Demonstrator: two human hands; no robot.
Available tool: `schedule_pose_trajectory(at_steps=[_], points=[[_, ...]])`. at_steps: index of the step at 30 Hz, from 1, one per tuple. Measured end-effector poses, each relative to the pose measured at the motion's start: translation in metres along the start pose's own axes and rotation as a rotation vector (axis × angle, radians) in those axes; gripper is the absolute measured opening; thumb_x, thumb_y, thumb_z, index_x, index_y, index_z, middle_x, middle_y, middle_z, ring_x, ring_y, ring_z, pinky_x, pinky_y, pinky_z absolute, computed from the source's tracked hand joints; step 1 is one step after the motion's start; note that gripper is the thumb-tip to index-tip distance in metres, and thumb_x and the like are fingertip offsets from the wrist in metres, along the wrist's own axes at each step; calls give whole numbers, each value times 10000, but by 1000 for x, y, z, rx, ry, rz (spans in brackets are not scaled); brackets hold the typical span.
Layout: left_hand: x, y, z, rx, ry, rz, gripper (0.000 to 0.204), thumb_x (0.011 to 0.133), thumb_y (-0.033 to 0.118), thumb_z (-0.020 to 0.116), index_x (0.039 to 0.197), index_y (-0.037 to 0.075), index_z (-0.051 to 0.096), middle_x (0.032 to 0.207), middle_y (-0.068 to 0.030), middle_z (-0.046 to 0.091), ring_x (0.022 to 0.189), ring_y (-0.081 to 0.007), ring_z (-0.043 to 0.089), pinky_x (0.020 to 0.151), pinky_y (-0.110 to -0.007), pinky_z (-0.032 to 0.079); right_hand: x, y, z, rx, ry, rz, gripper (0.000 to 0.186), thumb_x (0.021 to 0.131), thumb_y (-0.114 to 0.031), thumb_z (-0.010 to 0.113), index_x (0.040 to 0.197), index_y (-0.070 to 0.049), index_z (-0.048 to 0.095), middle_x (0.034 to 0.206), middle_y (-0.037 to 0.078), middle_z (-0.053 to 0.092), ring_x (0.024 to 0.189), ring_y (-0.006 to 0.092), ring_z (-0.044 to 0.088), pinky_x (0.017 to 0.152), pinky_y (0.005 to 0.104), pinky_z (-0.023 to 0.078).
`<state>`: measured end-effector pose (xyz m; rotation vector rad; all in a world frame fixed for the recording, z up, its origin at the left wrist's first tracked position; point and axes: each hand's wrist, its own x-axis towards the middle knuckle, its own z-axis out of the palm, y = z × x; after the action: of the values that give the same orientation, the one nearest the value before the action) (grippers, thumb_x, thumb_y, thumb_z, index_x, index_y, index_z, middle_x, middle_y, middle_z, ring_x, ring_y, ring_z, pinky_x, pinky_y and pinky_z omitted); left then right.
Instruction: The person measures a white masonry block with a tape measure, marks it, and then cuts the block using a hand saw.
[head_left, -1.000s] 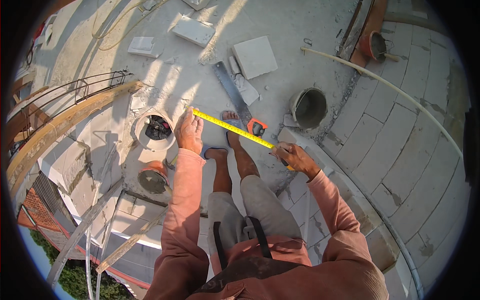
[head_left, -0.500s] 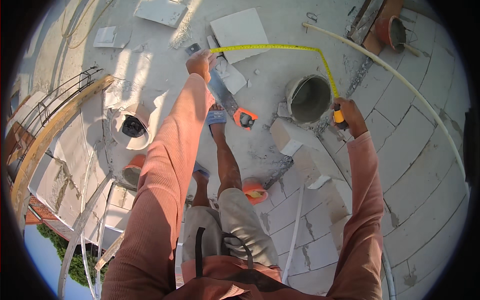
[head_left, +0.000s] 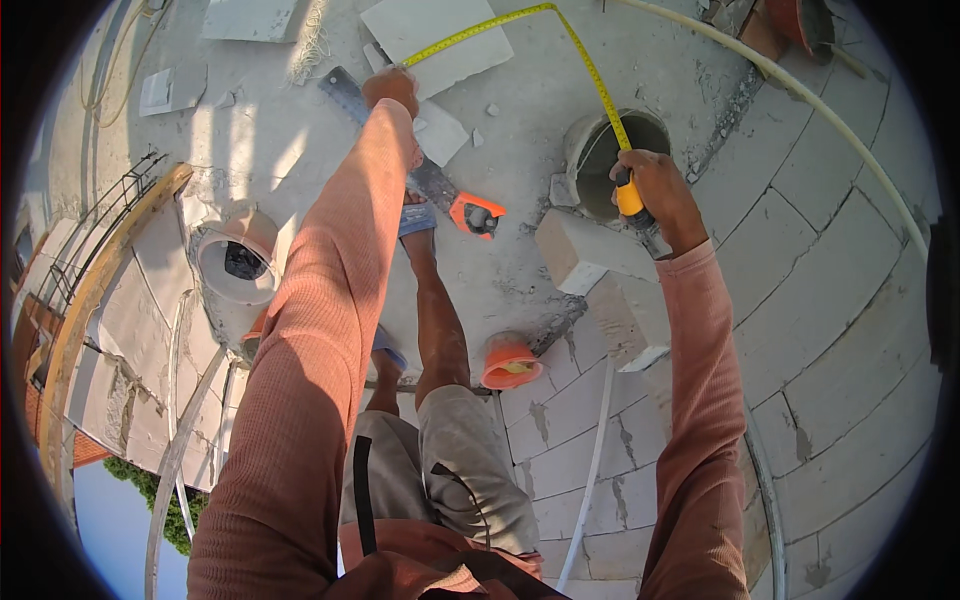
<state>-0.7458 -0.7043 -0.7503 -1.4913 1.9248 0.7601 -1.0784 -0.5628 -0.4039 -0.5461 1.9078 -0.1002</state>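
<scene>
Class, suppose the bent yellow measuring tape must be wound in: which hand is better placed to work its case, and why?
Probably the right: the right hand already grips the yellow-and-black case. The left hand is well away from it, at the far end of the thin yellow blade.

A head-worn fisheye looks down at both hands [head_left: 391, 90] [head_left: 662, 192].

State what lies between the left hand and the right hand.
In the head view, a yellow tape blade spans from the left hand to the right hand, bent sharply along the way.
</scene>
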Motion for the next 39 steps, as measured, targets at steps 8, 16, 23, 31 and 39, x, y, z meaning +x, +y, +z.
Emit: schedule_pose_trajectory(at_steps=[8, 16, 23, 31, 39], points=[[-55, 25, -70, 32, 22, -52, 261, 1024, 70, 527, 1249, 95, 656, 1257, 8, 688, 1198, -98, 629, 996, -213, 517, 6, 8, 4, -36, -11, -90, 334, 1030, -241, 492, 885, 26, 631, 732, 124, 659, 563, 204, 657, 513, 332, 519], [-31, 13, -37, -1027, 47, -307, 325, 1036, 131, 535, 1353, 72, 569, 1385, -56, 608, 1265, -208, 609, 1029, -333, 535, 8, 3, 6, -66, -22, -77, 336, 1029, -220, 477, 862, 26, 635, 747, 131, 661, 581, 214, 652, 556, 334, 532], [-63, 4, -53, -2232, 27, -562, 423, 1046, 185, 543, 1444, 52, 494, 1498, -112, 539, 1324, -304, 592, 1058, -439, 551, -41, 7, 25, -106, -52, -98, 196, 983, -188, 559, 961, -7, 629, 867, 129, 624, 745, 192, 617, 613, 304, 484], [-143, -126, -51, -2643, 488, -626, 511, 1078, 175, 516, 1520, -4, 333, 1538, -178, 465, 1326, -346, 580, 1063, -510, 564, -155, 4, 52, 383, -449, 276, 315, 932, -279, 743, 1102, -34, 640, 884, -14, 536, 806, 93, 525, 704, 267, 453], [-197, -273, -62, -2356, 564, -798, 435, 1053, 141, 607, 1445, 9, 472, 1298, -143, 621, 1105, -208, 638, 991, -411, 598, -222, -30, 50, 26, -952, 257, 1002, 790, -267, 894, 1583, -12, 338, 1076, 18, 539, 891, 102, 479, 771, 224, 430]])
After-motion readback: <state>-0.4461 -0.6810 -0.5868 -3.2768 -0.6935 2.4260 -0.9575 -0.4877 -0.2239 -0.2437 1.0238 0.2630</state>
